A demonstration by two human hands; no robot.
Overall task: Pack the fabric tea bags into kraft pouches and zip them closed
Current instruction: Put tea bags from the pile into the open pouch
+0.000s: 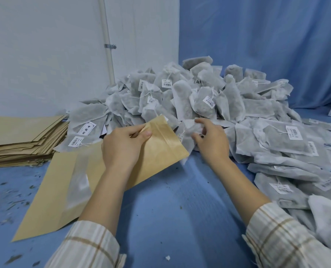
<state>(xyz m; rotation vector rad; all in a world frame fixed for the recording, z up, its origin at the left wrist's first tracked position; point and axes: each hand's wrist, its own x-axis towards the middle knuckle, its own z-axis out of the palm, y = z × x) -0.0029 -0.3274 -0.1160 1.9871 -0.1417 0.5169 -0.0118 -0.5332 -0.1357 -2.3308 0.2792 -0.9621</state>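
- Plaid sleeves [288, 242] sit nearest the camera, both forearms reaching out over the blue cloth [172, 209].
- Left hand [122, 149] pinches the top corner of a kraft pouch [159, 151], thumb on its face, the pouch lifted at a slant.
- Right hand [211, 140] has its fingers curled round a fabric tea bag [191, 130] just beside the pouch mouth.
- Behind lies the pile of tea bags [209, 97]; a stack of flat pouches [23, 140] rests at left, with one windowed pouch [64, 188] lying nearer.
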